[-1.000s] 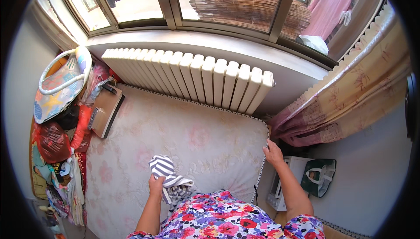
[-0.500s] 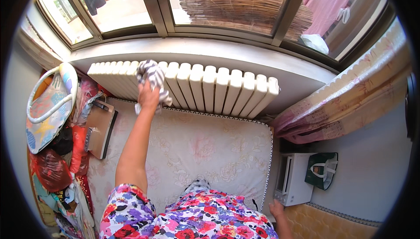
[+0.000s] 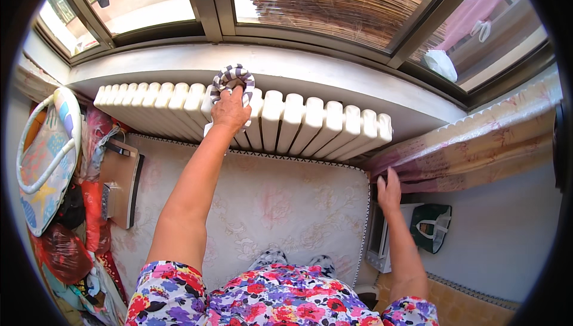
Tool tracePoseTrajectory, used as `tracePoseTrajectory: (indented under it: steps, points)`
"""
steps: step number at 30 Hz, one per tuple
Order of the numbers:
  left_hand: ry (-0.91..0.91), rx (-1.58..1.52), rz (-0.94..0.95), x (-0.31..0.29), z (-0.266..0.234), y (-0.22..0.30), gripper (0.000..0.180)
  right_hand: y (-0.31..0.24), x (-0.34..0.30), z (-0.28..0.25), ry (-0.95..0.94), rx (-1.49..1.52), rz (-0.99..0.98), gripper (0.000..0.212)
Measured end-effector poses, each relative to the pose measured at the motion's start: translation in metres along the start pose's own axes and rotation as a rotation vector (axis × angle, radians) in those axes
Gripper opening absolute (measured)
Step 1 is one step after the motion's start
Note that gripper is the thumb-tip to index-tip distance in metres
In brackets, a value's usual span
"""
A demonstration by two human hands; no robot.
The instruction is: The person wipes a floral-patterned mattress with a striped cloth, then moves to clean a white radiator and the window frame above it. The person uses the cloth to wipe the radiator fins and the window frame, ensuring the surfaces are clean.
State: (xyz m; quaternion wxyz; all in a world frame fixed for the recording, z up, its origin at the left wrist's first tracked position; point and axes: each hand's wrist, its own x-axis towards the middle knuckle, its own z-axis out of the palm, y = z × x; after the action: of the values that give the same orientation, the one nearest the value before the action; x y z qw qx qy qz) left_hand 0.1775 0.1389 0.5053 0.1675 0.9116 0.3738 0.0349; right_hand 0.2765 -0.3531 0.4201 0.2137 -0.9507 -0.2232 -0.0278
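Note:
My left hand [image 3: 231, 111] is closed on a grey-and-white striped cloth [image 3: 234, 77], pressed onto the top of a white ribbed radiator [image 3: 292, 120]. The cloth bunches up in a loop above my fingers, and a bit of it hangs below my hand. Over to the right, my right hand [image 3: 389, 191] is raised with nothing in it, its fingers apart. It is nearest to the lower edge of the patterned curtain [image 3: 459, 153]; I cannot tell whether they touch.
I stand on a floral mattress [image 3: 268, 188]. Several bags, a red one [image 3: 62, 254] among them, a brown box [image 3: 119, 180] and a padded oval seat [image 3: 51, 159] crowd the left. A white cabinet [image 3: 379, 254] with a green bag [image 3: 431, 225] stands right. The windowsill [image 3: 274, 63] runs above the radiator.
My left hand and the cloth have moved right along the radiator top. My right hand has risen from beside the white cabinet to near the curtain.

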Motion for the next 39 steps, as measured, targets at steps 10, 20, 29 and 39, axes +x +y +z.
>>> tracePoseTrajectory:
  steps: [10,20,29,39]
  points:
    - [0.054,0.071,-0.138,0.004,0.012,0.008,0.052,-0.057,0.192,-0.003,-0.197,-0.224,0.409,0.05]
    - [0.152,0.171,-0.314,0.01,0.029,0.031,0.044,-0.02,0.198,0.036,-0.043,-0.01,0.227,0.041]
    - [0.162,0.018,0.417,-0.059,0.11,0.246,0.034,-0.022,0.203,0.033,-0.044,0.01,0.237,0.04]
    - [0.158,0.175,0.541,-0.02,0.062,0.118,0.038,-0.015,0.201,0.032,-0.071,0.046,0.258,0.044]
